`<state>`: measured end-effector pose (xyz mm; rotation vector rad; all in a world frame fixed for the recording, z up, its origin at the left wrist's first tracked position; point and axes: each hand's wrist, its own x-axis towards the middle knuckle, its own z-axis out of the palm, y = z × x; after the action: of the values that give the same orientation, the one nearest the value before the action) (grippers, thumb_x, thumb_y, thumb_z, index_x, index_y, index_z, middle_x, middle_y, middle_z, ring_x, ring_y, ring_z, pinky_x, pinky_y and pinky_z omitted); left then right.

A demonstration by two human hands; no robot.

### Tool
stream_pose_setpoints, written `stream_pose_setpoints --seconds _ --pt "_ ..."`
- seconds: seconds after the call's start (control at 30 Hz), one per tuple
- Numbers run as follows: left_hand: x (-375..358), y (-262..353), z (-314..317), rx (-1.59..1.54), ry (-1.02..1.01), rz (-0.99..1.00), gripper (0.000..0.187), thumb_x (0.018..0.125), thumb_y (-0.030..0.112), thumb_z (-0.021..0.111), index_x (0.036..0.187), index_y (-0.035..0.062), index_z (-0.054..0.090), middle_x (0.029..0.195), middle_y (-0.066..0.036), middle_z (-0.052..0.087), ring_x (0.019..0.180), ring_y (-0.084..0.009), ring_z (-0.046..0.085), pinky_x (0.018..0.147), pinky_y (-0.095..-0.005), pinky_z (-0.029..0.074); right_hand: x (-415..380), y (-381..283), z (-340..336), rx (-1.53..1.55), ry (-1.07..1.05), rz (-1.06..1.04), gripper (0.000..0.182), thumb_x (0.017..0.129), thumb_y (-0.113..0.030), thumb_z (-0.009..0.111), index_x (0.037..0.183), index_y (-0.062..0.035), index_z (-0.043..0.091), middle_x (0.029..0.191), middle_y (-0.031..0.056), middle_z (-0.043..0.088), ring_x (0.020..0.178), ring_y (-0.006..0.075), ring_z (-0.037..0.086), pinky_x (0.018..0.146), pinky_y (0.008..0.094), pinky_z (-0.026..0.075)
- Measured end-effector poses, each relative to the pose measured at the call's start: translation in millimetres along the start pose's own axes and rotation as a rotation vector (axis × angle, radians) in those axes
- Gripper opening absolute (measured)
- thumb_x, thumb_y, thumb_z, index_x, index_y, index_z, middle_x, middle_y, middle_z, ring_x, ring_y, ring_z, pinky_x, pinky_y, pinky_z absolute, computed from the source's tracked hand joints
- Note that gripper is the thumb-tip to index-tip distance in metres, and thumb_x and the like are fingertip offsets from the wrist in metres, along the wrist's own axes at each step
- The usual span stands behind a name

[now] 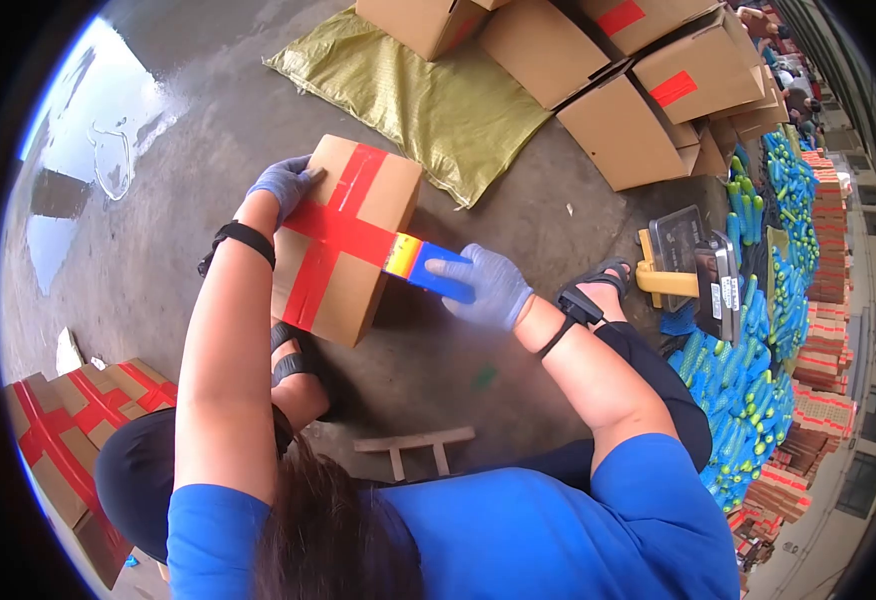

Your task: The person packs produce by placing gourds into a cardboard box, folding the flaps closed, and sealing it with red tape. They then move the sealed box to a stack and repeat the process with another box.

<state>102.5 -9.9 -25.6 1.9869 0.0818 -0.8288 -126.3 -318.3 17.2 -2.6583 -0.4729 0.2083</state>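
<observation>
A cardboard box tilts in front of my shins, with red tape running along and across its face in a cross. Gloved, my left hand grips the box's upper left edge, fingers bent over the corner. My right hand, also gloved, is closed around a blue and yellow tape dispenser. The dispenser's yellow end meets the box's right edge where the red tape strip runs out. Whether the tape is still joined to the roll is hidden.
A yellow-green woven sack lies beyond the box, beside stacked open cartons. Taped boxes stand at my left. On the right are a scale and many blue-netted green vegetables. A small wooden stool is below me.
</observation>
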Motion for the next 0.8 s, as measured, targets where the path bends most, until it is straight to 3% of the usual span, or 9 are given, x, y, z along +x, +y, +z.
stream_pose_setpoints --seconds 0.07,0.1,0.13,0.2,0.23,0.37,0.47,0.53,0.8 --pt "23 -30 -22 -0.166 0.124 0.052 0.038 0.101 0.026 0.063 0.134 0.0091 0.067 0.117 -0.009 0.074 0.103 -0.0161 0.068 0.103 -0.0347 0.048 26 -23 -1 0.080 0.109 -0.053 0.054 0.074 -0.026 0.079 0.126 -0.0316 0.068 0.093 0.0158 0.062 0.078 0.0368 0.063 0.070 0.0448 0.054" --pt "29 -34 -33 -0.078 0.159 0.066 0.054 0.097 0.038 0.069 0.137 0.0029 0.062 0.118 -0.013 0.073 0.105 -0.0203 0.069 0.104 -0.0361 0.048 45 -37 -8 0.089 0.113 -0.083 0.054 0.074 -0.029 0.078 0.127 -0.0301 0.067 0.093 0.0158 0.062 0.081 0.0367 0.063 0.072 0.0447 0.054" --pt "30 -28 -36 -0.075 0.164 0.063 0.054 0.097 0.038 0.069 0.137 0.0029 0.062 0.118 -0.013 0.073 0.105 -0.0203 0.069 0.104 -0.0361 0.048 65 -50 -10 0.094 0.113 -0.088 0.054 0.074 -0.029 0.078 0.127 -0.0301 0.067 0.093 0.0158 0.062 0.081 0.0367 0.063 0.072 0.0447 0.054" --pt "17 13 -40 0.253 0.143 -0.008 0.077 0.088 0.054 0.073 0.141 0.0013 0.056 0.116 -0.014 0.074 0.101 -0.0278 0.071 0.099 -0.0391 0.051 101 -72 -15 0.069 0.075 -0.106 0.056 0.075 -0.032 0.078 0.130 -0.0289 0.066 0.095 0.0166 0.062 0.084 0.0373 0.064 0.076 0.0450 0.055" --pt "-30 54 -35 0.451 0.097 0.000 0.095 0.080 0.065 0.075 0.145 -0.0001 0.050 0.122 -0.018 0.071 0.109 -0.0334 0.069 0.100 -0.0410 0.050 112 -80 -22 0.076 0.075 -0.109 0.056 0.075 -0.032 0.078 0.130 -0.0289 0.066 0.095 0.0166 0.062 0.084 0.0373 0.064 0.076 0.0450 0.055" --pt "-33 63 -48 0.477 -0.096 -0.158 0.092 0.081 0.063 0.074 0.144 0.0013 0.047 0.137 -0.021 0.062 0.128 -0.0325 0.059 0.107 -0.0406 0.045 123 -79 -23 0.125 0.041 -0.182 0.058 0.076 -0.034 0.079 0.132 -0.0288 0.065 0.098 0.0173 0.062 0.088 0.0375 0.064 0.081 0.0457 0.055" --pt "-20 44 -46 0.554 0.025 -0.022 0.092 0.081 0.063 0.074 0.145 0.0023 0.047 0.137 -0.020 0.063 0.127 -0.0334 0.060 0.107 -0.0415 0.046 93 -48 -11 0.147 0.044 -0.138 0.057 0.077 -0.034 0.079 0.132 -0.0309 0.064 0.099 0.0171 0.063 0.087 0.0379 0.065 0.081 0.0466 0.056" --pt "-24 48 -51 0.537 0.034 -0.027 0.094 0.081 0.063 0.075 0.147 0.0028 0.045 0.138 -0.020 0.062 0.128 -0.0339 0.059 0.108 -0.0414 0.045 71 -28 -9 -0.010 -0.207 0.057 0.055 0.079 -0.036 0.077 0.132 -0.0326 0.064 0.100 0.0168 0.064 0.087 0.0383 0.066 0.080 0.0468 0.056" --pt "-8 21 -54 0.316 0.013 0.028 0.103 0.079 0.062 0.077 0.154 0.0038 0.039 0.140 -0.020 0.061 0.131 -0.0347 0.057 0.110 -0.0415 0.044 63 -10 14 -0.034 -0.297 0.147 0.053 0.083 -0.040 0.072 0.135 -0.0352 0.061 0.099 0.0167 0.065 0.091 0.0379 0.067 0.081 0.0462 0.056"
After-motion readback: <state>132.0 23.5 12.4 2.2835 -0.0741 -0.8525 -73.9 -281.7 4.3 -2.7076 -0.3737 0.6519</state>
